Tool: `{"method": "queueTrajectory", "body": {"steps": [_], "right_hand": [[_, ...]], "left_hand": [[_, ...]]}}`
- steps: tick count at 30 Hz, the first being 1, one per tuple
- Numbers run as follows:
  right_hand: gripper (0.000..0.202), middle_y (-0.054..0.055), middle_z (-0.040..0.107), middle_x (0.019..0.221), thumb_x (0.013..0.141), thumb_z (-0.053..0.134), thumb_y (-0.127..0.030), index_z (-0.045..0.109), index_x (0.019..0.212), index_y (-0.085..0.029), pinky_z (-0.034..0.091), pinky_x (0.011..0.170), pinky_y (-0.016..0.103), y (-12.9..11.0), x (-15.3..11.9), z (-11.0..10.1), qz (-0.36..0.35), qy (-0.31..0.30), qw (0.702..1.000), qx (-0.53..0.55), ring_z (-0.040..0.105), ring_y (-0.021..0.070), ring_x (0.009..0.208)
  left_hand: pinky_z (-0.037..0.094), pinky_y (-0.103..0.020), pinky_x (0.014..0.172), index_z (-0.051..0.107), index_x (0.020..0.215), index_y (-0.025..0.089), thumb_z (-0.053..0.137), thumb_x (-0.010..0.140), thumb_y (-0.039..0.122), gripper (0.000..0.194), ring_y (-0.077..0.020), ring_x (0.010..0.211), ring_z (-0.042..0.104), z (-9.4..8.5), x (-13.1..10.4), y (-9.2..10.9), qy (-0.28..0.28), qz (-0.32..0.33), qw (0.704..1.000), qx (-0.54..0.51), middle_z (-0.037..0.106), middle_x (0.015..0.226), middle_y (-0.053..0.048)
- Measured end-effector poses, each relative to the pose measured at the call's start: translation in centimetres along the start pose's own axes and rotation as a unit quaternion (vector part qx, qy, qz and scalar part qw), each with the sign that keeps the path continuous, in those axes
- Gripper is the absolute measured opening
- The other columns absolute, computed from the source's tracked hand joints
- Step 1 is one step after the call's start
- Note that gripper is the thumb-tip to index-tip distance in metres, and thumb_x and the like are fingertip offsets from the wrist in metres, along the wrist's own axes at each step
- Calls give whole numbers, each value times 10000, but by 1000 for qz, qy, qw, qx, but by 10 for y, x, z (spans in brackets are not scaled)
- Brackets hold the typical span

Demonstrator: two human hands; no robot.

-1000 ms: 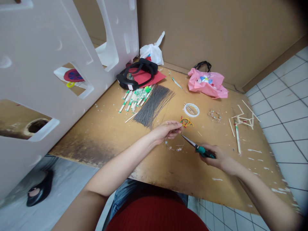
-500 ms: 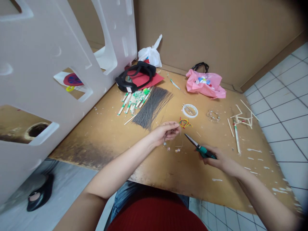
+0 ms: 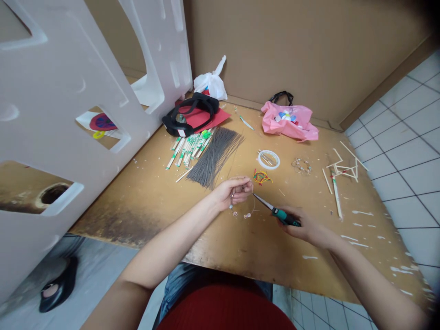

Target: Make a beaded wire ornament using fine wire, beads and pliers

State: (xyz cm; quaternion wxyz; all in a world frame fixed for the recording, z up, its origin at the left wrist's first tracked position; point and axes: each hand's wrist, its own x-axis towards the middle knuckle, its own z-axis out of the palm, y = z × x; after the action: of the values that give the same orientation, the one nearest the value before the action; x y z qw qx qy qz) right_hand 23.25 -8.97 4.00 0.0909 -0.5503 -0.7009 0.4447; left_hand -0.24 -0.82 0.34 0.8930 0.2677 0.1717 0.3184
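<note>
Pinched in my left hand point(image 3: 237, 191) is a thin clear thread strung with small beads point(image 3: 235, 213), which hang below the fingers. My right hand point(image 3: 298, 223) grips a pair of scissors point(image 3: 279, 214) with green and black handles. The blades point left and their tip is at the thread, just right of my left fingertips; whether they touch it I cannot tell. Right behind my left hand lies a tangle of yellow, red and green cords point(image 3: 261, 177). A white ring-shaped roll point(image 3: 268, 159) with metal tools across it is a little farther back.
A bundle of grey wires point(image 3: 216, 156), wrapped chopsticks point(image 3: 187, 149) and a black headset point(image 3: 190, 114) lie at the left. A pink bag point(image 3: 290, 126) and white bag point(image 3: 210, 86) stand behind. At right are a beaded loop point(image 3: 301, 166) and a stick frame point(image 3: 345, 172).
The scissors in my right hand have moved left, bringing their tip close to my left fingers and the thread. My left hand keeps its pinch. The whole view has shifted slightly.
</note>
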Motion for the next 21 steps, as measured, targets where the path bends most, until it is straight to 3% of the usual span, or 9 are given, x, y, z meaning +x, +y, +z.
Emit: {"method": "queueTrajectory", "body": {"steps": [13, 21], "right_hand": [[371, 30, 628, 890, 692, 511, -167, 628, 1044, -176, 419, 689, 291, -1, 1, -4, -5, -20, 1000, -19, 536, 181, 775], [232, 11, 566, 770, 706, 509, -184, 617, 911, -164, 393, 609, 270, -4, -1, -3, 18, -37, 999, 3, 496, 149, 680]], "left_hand": [[136, -139, 321, 536, 662, 106, 620, 713, 260, 183, 5, 337, 266, -1, 0, 0, -4, 4, 1000, 18, 437, 577, 35], [138, -140, 323, 538, 670, 100, 619, 726, 268, 195, 6, 337, 288, -1, 0, 0, -6, 18, 999, 43, 464, 578, 28]]}}
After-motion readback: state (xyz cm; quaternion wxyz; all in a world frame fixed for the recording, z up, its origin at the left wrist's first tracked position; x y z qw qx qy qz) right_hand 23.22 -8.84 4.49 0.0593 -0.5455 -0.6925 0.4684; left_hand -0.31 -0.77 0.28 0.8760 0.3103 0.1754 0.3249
